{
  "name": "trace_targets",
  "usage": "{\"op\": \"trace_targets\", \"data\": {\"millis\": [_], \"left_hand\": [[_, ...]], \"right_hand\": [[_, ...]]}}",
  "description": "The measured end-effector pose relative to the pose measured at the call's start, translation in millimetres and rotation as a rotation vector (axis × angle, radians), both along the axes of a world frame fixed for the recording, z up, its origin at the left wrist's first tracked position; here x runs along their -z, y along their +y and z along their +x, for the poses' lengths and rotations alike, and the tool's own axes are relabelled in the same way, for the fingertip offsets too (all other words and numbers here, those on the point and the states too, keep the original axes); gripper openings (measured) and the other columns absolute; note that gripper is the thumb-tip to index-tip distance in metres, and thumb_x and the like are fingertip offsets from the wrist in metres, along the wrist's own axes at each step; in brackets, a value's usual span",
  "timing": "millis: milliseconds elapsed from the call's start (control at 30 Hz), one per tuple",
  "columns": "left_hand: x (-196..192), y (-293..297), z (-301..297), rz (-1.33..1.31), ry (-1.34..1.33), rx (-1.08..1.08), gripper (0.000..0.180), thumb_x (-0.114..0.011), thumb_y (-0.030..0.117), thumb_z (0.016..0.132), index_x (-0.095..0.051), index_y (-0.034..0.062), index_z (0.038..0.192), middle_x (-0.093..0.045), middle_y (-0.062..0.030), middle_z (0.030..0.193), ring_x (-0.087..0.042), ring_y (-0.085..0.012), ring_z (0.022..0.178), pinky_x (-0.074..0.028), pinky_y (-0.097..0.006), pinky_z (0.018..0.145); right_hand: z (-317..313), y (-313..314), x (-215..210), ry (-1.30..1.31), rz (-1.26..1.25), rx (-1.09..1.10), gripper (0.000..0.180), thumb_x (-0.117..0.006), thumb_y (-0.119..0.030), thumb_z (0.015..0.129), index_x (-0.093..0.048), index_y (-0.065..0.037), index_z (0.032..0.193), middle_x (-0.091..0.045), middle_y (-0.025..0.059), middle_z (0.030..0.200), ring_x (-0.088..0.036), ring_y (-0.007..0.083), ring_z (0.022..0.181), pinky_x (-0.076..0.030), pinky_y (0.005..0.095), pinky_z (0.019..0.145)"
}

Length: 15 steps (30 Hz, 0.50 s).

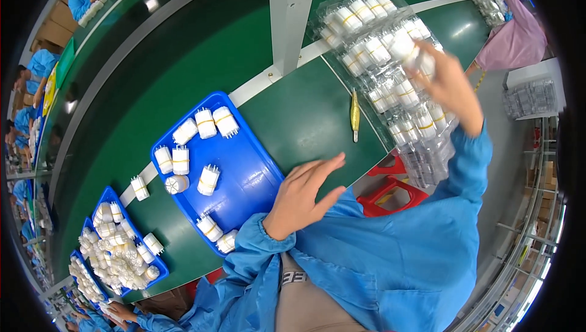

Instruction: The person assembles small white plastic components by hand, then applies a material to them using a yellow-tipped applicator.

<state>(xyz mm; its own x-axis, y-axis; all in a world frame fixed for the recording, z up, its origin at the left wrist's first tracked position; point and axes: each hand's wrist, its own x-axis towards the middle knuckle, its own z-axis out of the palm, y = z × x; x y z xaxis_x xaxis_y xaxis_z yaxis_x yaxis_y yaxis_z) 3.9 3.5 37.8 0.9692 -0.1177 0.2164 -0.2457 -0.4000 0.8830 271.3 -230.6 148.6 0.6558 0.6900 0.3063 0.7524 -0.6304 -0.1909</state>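
Lots of white rolls with yellow bands sit in rows in the clear trays, under and beside the right hand, so a good part looks done. That hand is bent, with its fingers by the rolls. It is blurry, so I cannot tell if it holds one or not. The left hand is wide, with the fingers and thumb spread, and it holds nothing that I can see. Just left of it is a big blue tray. Nine rolls lie about in it, so those look left to do. Between the two hands, on the green desk, lies a thin yellow tool. Past the desk edge, below the right hand, is a red stool. Farther left of the left hand, past the big tray, is a lone roll. Beyond that, a small blue tray is heaped with more rolls, so plenty seems left. Far past the right hand is a pink sleeve.
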Motion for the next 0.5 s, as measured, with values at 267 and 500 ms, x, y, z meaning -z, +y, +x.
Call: {"op": "trace_targets", "data": {"millis": [267,500], "left_hand": [[35.9,3.0,-5.1,0.326,-0.063,-0.148,0.035,-0.074,0.016,0.085,-0.068,0.0095,0.119,-0.069,-0.0025,0.121,-0.060,-0.0256,0.116,-0.047,-0.038,0.093],[39.4,3.1,-1.8,0.319,-0.036,-0.142,0.032,-0.073,0.016,0.085,-0.070,0.0103,0.117,-0.069,-0.0034,0.122,-0.061,-0.0265,0.117,-0.047,-0.040,0.094]], "right_hand": [[262.6,-21.5,46.6,0.141,-0.068,0.163,0.057,-0.067,-0.040,0.095,-0.055,-0.001,0.135,-0.067,0.0224,0.119,-0.065,0.0368,0.107,-0.050,0.0419,0.091],[272.8,-32.1,31.7,-0.018,-0.113,0.241,0.069,-0.064,-0.057,0.093,-0.058,-0.001,0.132,-0.069,0.0195,0.106,-0.067,0.0292,0.097,-0.050,0.0376,0.087]]}}
